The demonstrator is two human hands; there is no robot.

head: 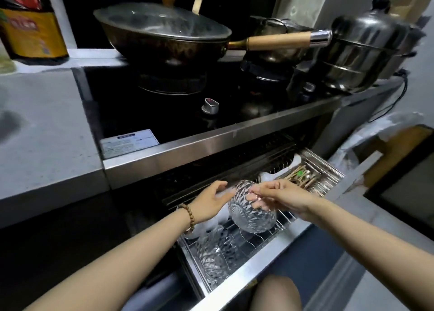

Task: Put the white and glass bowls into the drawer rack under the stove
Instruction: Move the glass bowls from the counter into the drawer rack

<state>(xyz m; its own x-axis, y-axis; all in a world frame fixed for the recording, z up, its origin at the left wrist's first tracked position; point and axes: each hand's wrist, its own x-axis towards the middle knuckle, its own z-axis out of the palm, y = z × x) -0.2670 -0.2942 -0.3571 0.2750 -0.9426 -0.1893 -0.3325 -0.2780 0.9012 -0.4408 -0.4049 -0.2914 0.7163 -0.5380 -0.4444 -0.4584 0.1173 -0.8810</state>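
Note:
A cut-glass bowl (251, 211) stands on edge in the pulled-out drawer rack (285, 221) under the stove. My right hand (284, 197) grips its rim, fingers inside the bowl. My left hand (212, 201), with a bead bracelet on the wrist, rests against the bowl's left side, fingers apart. White bowls (212, 224) sit in the rack just left of the glass bowl, partly hidden by my left hand. More glass bowls (215, 254) lie at the rack's near end.
Chopsticks and spoons (303, 175) fill the drawer's far compartment. Above, a lidded wok (164, 33) with a long wooden handle sits on the black stove (178, 118), a steel steamer pot (361, 52) to its right. My knee (276, 294) is below the drawer front.

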